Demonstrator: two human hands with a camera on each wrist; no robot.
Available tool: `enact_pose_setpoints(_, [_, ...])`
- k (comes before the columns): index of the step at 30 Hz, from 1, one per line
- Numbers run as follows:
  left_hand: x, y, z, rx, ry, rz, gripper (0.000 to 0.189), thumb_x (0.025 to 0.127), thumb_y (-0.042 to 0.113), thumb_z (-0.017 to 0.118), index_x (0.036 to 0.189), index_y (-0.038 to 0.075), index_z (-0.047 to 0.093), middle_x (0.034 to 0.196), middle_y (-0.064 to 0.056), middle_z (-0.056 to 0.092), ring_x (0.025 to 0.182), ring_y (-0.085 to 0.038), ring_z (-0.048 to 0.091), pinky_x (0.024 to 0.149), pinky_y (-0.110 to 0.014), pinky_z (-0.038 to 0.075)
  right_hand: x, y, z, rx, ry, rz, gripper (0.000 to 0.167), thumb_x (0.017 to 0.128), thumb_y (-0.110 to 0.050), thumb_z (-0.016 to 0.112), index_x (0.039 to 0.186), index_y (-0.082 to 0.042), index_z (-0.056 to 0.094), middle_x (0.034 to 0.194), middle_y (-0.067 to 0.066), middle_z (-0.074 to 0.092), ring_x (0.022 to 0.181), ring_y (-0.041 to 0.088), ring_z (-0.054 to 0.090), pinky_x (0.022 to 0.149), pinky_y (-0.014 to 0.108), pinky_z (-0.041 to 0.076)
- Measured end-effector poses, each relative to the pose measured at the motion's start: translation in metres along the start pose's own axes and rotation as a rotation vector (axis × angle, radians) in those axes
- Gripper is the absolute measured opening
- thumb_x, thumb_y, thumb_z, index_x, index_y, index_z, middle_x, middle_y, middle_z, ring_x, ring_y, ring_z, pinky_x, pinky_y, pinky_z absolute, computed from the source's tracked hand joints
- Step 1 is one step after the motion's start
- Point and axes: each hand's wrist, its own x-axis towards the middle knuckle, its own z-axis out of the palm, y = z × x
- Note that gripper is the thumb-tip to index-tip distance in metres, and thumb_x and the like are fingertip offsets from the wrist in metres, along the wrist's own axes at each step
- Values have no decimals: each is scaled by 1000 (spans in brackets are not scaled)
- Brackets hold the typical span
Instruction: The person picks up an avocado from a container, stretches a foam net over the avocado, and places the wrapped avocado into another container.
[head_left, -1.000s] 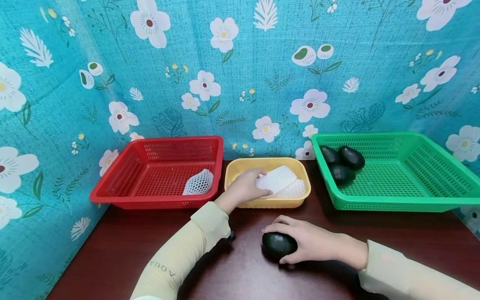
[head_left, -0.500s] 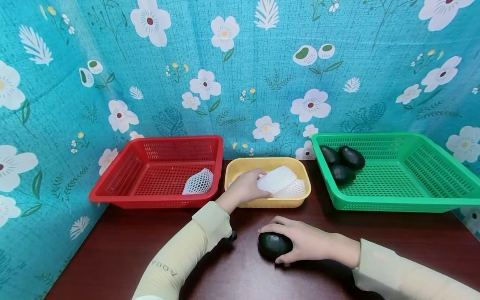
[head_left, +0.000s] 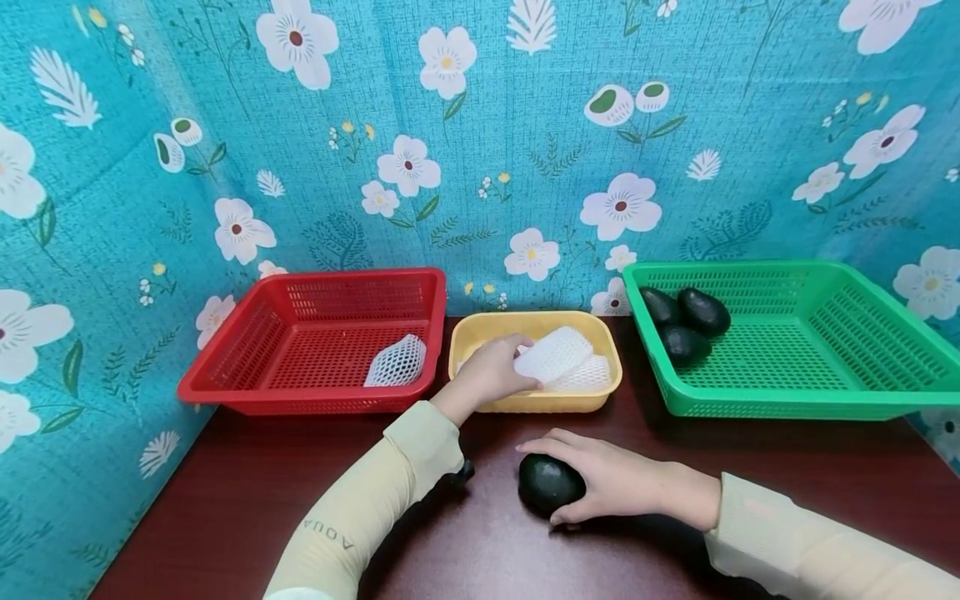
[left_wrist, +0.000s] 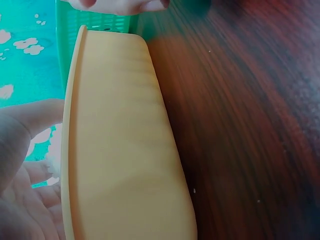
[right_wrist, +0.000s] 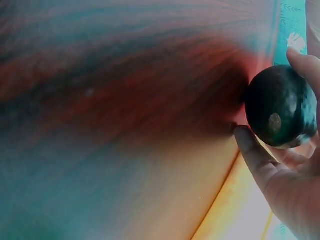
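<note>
In the head view my left hand reaches into a small yellow basket and holds a white foam net sleeve between thumb and fingers. A second foam net sleeve lies beneath it. The left wrist view has the basket's outer wall hiding most of the sleeve from my fingers' side. My right hand grips a dark avocado at the table, in front of the basket. From the right wrist, the avocado's stem scar shows, with thumb and fingers around it.
A red basket at left contains a white netted item. At right, a green basket holds 3 dark avocados. All stand on a dark wooden table before a blue floral cloth.
My right hand has shifted slightly left with the avocado, then stayed nearly still, its fingers lifting a little off the avocado's top. The left hand keeps its place at the foam net sleeve.
</note>
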Motion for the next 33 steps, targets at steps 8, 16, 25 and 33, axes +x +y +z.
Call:
enact_pose_setpoints(8, [-2, -1, -3, -22, 25, -8, 61, 89, 29, 82, 143, 13, 59, 133, -7, 65, 115, -21, 62, 95, -38, 54, 0, 0, -1, 21, -24, 32, 80, 83, -37, 86, 150, -17, 47, 133, -5, 53, 116, 10, 57, 99, 36, 51])
enact_pose_setpoints(16, [-4, 0, -9, -90, 96, 50, 51, 93, 21, 78, 141, 12, 63, 130, -9, 66, 112, -21, 61, 91, -36, 55, 1, -2, -2, 18, -29, 5, 83, 82, -38, 87, 151, -15, 46, 135, -5, 52, 118, 10, 56, 100, 35, 50])
enact_pose_setpoints(25, [-9, 2, -14, -153, 138, 105, 40, 95, 12, 73, 135, 9, 67, 137, -10, 63, 124, -25, 59, 99, -41, 53, -1, -3, -5, 36, -57, 3, 83, 84, -43, 85, 151, -14, 45, 138, -4, 51, 122, 10, 54, 101, 35, 49])
enact_pose_setpoints(33, [-12, 1, -17, -176, 167, 132, 38, 95, 7, 72, 133, 7, 67, 133, -11, 65, 121, -25, 60, 101, -41, 52, -2, -6, -15, 69, -54, -7, 81, 87, -43, 82, 150, -9, 46, 140, -2, 50, 124, 11, 53, 104, 34, 47])
